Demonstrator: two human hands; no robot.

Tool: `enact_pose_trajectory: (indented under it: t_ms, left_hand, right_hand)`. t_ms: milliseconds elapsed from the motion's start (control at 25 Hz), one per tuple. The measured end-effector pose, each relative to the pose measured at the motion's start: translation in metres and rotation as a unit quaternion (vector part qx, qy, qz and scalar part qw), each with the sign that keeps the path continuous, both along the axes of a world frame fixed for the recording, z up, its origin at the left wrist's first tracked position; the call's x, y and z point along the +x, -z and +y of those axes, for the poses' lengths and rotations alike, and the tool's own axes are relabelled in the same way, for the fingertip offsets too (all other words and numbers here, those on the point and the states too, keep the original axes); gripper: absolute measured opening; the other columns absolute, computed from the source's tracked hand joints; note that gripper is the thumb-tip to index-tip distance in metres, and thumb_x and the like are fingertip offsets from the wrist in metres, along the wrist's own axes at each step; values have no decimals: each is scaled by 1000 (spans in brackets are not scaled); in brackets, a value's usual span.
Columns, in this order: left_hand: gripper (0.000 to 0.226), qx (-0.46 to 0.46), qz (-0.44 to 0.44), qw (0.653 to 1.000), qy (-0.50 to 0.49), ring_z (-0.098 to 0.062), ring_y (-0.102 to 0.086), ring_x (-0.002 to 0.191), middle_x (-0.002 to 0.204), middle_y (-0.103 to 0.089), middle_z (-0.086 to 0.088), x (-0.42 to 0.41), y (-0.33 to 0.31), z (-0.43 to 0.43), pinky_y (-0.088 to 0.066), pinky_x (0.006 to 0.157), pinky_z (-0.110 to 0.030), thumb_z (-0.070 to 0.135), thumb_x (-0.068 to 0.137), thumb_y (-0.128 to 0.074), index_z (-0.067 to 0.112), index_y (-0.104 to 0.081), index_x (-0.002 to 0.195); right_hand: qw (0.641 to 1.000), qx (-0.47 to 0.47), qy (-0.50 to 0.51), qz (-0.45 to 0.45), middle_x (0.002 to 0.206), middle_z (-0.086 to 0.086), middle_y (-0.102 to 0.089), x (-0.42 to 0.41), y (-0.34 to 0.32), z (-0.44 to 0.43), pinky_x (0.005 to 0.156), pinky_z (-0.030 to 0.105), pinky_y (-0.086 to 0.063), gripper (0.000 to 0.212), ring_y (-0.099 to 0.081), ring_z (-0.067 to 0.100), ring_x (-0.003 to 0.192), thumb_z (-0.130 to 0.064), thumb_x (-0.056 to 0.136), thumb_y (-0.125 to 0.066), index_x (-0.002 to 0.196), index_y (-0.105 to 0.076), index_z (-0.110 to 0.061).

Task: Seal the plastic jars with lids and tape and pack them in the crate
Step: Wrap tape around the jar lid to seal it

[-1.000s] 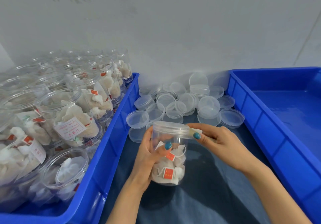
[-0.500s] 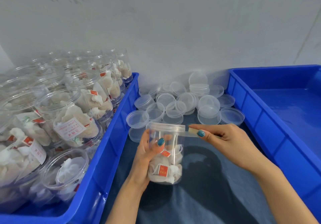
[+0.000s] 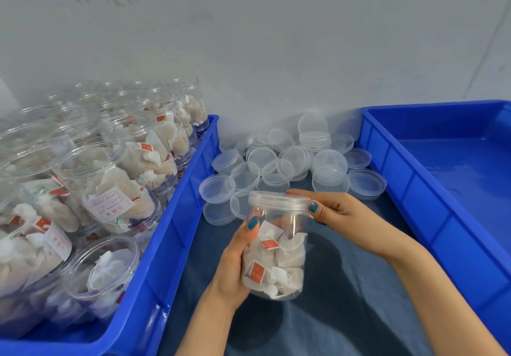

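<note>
Centrally, the left hand [image 3: 235, 267] held the clear plastic jar [image 3: 287, 228] by its lower body. Its grip was wrapped round the jar, with the thumb pressed flat against the near wall and the fingers curled behind. The right hand [image 3: 340, 214] held the screw lid [image 3: 279, 201] seated on the jar mouth. Its grip pinched the lid rim, thumb on the near edge and fingers reaching over the far edge. Both thumbnails carried teal polish.

The jar stood nearly upright, tilted slightly, over the table [image 3: 331, 314], which was covered with a dark blue cloth. Whether the jar base touched the cloth could not be determined. The jar was roughly half filled with white sachets [image 3: 287, 259] bearing small red tags.

Just behind the jar, a pile of loose lids [image 3: 290, 156], clear and round, lay on the table against the grey wall [image 3: 249, 37]. Some were stacked, others lay singly.

To the left, a blue crate [image 3: 179, 217] was crowded with open jars [image 3: 110, 189] of the same sachets. Most stood upright, and those at the near end lay tilted with their mouths toward the camera. To the right, a second blue crate [image 3: 414, 203] stood beside the table area, its blue floor visible.
</note>
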State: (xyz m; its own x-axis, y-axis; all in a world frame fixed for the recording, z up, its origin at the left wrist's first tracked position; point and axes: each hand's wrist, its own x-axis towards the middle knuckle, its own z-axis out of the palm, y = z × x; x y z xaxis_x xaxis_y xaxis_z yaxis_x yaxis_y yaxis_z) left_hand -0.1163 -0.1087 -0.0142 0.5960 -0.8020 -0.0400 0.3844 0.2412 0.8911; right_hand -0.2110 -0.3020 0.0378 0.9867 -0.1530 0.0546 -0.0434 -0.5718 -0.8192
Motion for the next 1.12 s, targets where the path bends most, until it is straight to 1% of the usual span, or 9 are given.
enact_pose_trajectory:
  t_ms: [160,240,360,480,560,680,840,1000,1120]
  left_hand:
    - [75,150,-244,955,-78,-3,-59,117,128,-60,16,9,-6,4,-49,96,-25,86,59,-59,57,-49,128]
    - [76,133,-342,920,-135,-2,-56,120,131,-57,20,9,-2,1,-48,91,-18,71,71,-63,48,-39,140]
    - [98,136,-383,901,-151,2,-49,126,139,-50,22,3,2,-3,-48,97,-21,55,64,-80,44,-28,147]
    - [112,212,-433,854,-196,7,-45,125,136,-49,24,3,-7,-7,-48,97,-21,72,46,-81,47,-31,143]
    - [112,250,-469,823,-200,14,-43,120,130,-49,28,5,-14,-9,-41,95,-12,87,41,-70,43,-39,139]
    - [100,247,-476,823,-186,20,-42,115,123,-50,32,9,-20,-6,-40,90,-7,81,43,-73,43,-47,132]
    - [86,259,-499,816,-131,12,-46,118,128,-50,29,18,-27,0,-45,94,-17,64,53,-77,44,-46,130]
    - [87,371,-616,683,-128,-1,-48,117,131,-45,25,11,-40,-5,-40,82,-24,77,56,-54,41,-32,132]
    - [93,395,-618,668,-125,-8,-48,117,128,-45,17,5,-44,-15,-45,85,-31,89,57,-49,34,-32,129]
  right_hand:
    - [998,-55,35,2,121,-31,-64,-4,8,2,104,40,-46,44,-59,-1,117,-80,79,-34,121,-46,-73]
    - [991,-105,83,0,107,-20,-72,-7,14,6,95,35,-50,43,-65,4,103,-87,74,-29,117,-33,-83]
    - [969,-214,111,-60,96,-33,-67,-10,18,22,74,21,-48,60,-61,-2,92,-91,74,-24,132,-22,-76]
    - [952,-280,94,-82,129,-27,-60,-10,20,26,80,30,-48,73,-59,8,110,-85,76,-18,144,-29,-59]
    - [961,-262,63,-58,131,-26,-57,-11,23,21,78,26,-43,72,-57,10,109,-78,79,-20,147,-26,-53]
    - [979,-198,13,-39,109,-39,-46,-14,23,16,77,9,-33,64,-46,-2,93,-67,85,-28,144,-27,-40]
    - [946,-317,33,-53,84,-26,-40,-13,17,12,67,30,-37,62,-38,5,75,-70,85,-19,129,-38,-30]
    - [925,-371,57,-50,97,-16,-58,-13,17,17,65,33,-43,54,-49,11,79,-72,87,-13,117,-44,-39]
    - [920,-382,64,-66,90,-14,-57,-12,15,16,57,33,-42,47,-53,10,74,-68,90,-20,114,-50,-41]
